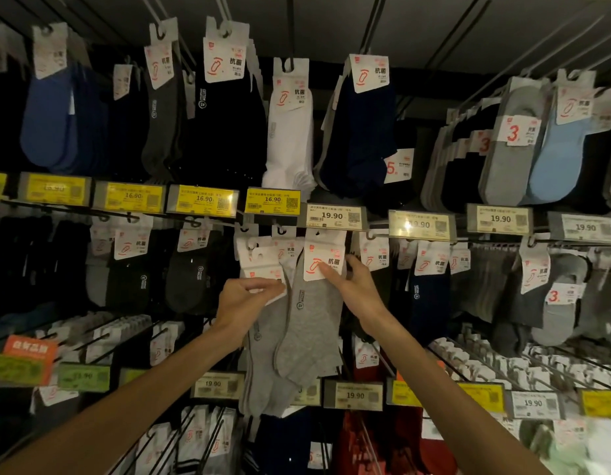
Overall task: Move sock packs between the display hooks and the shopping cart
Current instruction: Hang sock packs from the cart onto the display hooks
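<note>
Grey sock pack (314,323) hung in the middle row of the display, just below a 19.90 price tag (333,216), and the right hand (357,289) pinched its white card header (322,258), thumb on the printed front and fingers behind the edge. Just beside it, the left hand (240,299) had its fingers curled round the white card of a second grey pack (262,365), whose socks lay partly behind the first. Above both hung a pack of white socks (288,145).
</note>
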